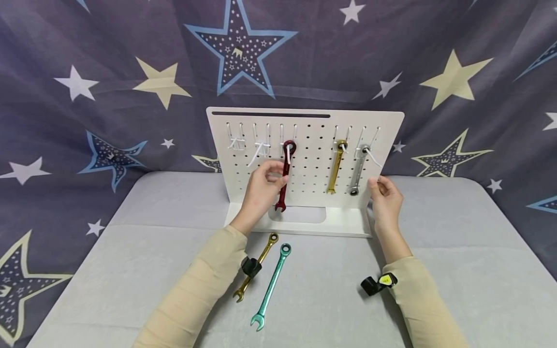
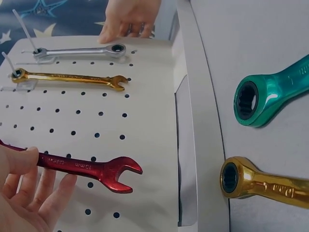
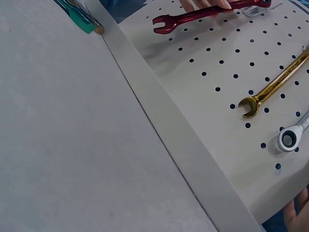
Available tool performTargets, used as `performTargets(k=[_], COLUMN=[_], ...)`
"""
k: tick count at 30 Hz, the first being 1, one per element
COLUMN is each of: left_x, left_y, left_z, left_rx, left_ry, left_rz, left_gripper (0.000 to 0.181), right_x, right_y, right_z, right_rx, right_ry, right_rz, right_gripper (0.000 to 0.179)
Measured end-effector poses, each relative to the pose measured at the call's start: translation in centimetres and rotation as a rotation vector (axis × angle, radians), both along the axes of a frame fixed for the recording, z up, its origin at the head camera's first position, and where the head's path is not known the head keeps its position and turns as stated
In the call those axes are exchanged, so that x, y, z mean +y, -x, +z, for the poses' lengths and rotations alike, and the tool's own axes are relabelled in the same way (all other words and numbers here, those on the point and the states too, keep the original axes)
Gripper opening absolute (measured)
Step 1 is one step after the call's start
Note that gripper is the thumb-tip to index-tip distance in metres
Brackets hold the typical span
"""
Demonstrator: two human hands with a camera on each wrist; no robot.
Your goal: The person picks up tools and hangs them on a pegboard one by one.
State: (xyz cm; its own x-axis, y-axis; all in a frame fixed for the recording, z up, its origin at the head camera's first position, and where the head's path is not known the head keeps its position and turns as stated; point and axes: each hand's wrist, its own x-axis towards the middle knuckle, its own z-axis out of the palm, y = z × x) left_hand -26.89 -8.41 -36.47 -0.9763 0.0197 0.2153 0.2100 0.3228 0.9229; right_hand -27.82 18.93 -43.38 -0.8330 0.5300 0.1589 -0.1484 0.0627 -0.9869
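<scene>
A dark red combination wrench (image 1: pixel 284 186) hangs by its ring end on a hook of the white pegboard (image 1: pixel 311 169). My left hand (image 1: pixel 263 191) pinches its shaft between thumb and fingers; the open end (image 2: pixel 120 175) points down. My right hand (image 1: pixel 386 203) grips the pegboard's right edge, thumb at the front side, the other fingers partly hidden. Nearest to it hangs a silver wrench (image 1: pixel 358 171), ring end down. Left of that, a gold wrench (image 1: pixel 336 169) hangs with its open end down.
On the grey table (image 1: pixel 457 290) lie a second gold wrench (image 1: pixel 265 251), partly covered by the left wrist camera (image 1: pixel 251 267), and a green wrench (image 1: pixel 274 285). White hooks (image 1: pixel 259 150) without wrenches stick out at the board's left. A starry cloth (image 1: pixel 330 63) hangs behind.
</scene>
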Motion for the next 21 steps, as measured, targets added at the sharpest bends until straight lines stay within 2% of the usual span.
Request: performTargets(k=[9,21], left_x=[0.01,-0.12], left_y=[0.58,0.76], left_z=[-0.43,-0.84], left_rx=[0.000,0.029], left_ry=[-0.012,0.032], left_rz=[-0.015,0.000], left_gripper=[0.025,0.024], right_x=[-0.04,0.04], right_y=[-0.03,0.00], right_z=[0.04,-0.06], right_rx=[-0.008,0.004], right_ry=[0.005,-0.016], right_rz=[0.004,0.000], right_gripper=[0.022,0.025])
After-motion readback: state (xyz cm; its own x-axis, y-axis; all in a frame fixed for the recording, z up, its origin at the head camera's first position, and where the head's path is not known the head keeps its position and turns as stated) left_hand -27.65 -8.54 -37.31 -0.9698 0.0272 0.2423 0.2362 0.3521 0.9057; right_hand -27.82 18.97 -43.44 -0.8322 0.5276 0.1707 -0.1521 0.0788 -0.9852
